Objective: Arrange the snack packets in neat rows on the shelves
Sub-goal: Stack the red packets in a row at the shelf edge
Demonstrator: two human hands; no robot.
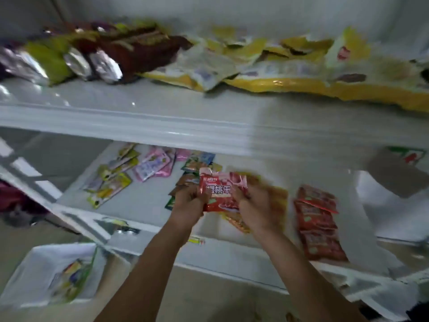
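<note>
Near left, on the floor: a white bin (34, 270) holding a few mixed packets, print blurred.

Near centre: two bare forearms reach over the lower shelf (148, 205). The left hand (189, 205) and right hand (251, 209) hold one red-and-pink snack packet (220, 194) between them, just above the shelf; the fingers of each hand curl round a side edge of the pack. Its face carries large white Chinese characters, legibly 樱桃; the small logo above them is too blurred to read.

Lower shelf, beneath and behind the hands: orange-yellow packets (277, 201) partly hidden. To the right, a row of red packets (318, 224) overlaps from far to near, its nearest pack at the shelf's front lip. Left, a green-brown column (185, 180), pink packets (155, 166) and yellow-green packets (111, 184). Writing unreadable.

Far, upper shelf (162, 98): loose yellow-and-white packets (267, 66) to the right, dark red, green and silver packs (97, 54) to the left, unsorted.

Risks, as judged: the glossy film may slip from a two-edge hold; setting it down on the orange-yellow stack could skew that pile; a sleeve-level sweep may push the nearest red pack off the lip.
</note>
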